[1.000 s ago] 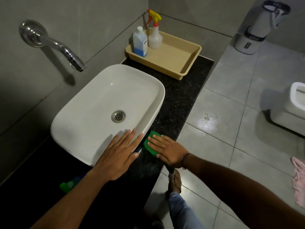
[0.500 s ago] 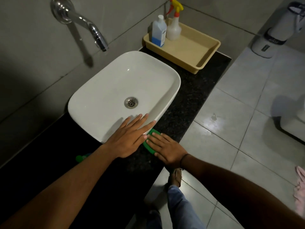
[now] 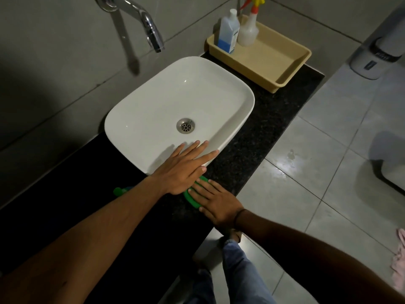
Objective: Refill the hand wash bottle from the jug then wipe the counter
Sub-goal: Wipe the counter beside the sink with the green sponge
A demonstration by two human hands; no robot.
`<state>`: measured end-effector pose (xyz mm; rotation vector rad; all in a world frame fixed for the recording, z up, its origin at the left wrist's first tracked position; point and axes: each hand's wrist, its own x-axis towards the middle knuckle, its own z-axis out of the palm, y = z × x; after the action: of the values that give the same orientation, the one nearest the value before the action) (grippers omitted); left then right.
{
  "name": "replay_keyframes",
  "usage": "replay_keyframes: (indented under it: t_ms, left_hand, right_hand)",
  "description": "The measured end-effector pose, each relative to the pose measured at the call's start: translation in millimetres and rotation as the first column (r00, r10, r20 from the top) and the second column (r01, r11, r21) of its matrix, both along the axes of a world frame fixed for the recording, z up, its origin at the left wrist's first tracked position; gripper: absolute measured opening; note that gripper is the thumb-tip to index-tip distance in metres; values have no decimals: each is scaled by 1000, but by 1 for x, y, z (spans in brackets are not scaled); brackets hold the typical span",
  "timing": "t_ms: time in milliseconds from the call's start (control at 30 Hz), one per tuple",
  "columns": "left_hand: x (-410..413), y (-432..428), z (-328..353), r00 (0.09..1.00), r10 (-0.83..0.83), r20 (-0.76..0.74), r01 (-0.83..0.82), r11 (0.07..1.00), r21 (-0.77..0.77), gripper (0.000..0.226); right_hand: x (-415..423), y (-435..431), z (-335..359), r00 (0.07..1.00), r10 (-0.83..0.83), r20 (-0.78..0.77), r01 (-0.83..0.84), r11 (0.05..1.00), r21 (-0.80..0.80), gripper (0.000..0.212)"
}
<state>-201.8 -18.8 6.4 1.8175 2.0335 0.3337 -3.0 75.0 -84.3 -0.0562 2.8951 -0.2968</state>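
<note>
A dark speckled counter (image 3: 258, 132) carries a white basin (image 3: 171, 106). The right hand (image 3: 215, 206) presses flat, fingers spread, on a green cloth (image 3: 190, 197) just before the basin. The left hand (image 3: 184, 170) lies open on the basin rim. The cloth may bunch or skip the unlit left stretch. It looks small, thin and bright.

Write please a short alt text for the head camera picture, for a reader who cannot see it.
A person's right hand presses a green cloth flat on a dark counter, while the left hand rests flat on the near rim of a white sink. Behind the sink, a beige tray holds two bottles.
</note>
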Motion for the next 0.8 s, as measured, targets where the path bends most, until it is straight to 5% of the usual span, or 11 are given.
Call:
replay_keyframes:
  t_ms: [267, 533, 700, 800]
  left_hand:
    - [2, -2, 0, 1000, 11, 2, -11, 1000, 9, 55]
    - [4, 2, 4, 1000, -4, 1, 4, 1000, -16, 58]
    - [6, 7, 9, 1000, -6, 8, 6, 1000, -4, 57]
    - [9, 11, 10, 1000, 5, 5, -5, 1000, -5, 56]
  right_hand:
    - [43, -35, -12, 984, 161, -80, -164, 985, -45, 66]
    - [0, -48, -2, 997, -66, -43, 64, 997, -49, 64]
    - [26, -71, -6, 990, 113, -81, -114, 993, -9, 60]
    - [44, -13, 1, 997, 64, -41, -66, 996, -62, 58]
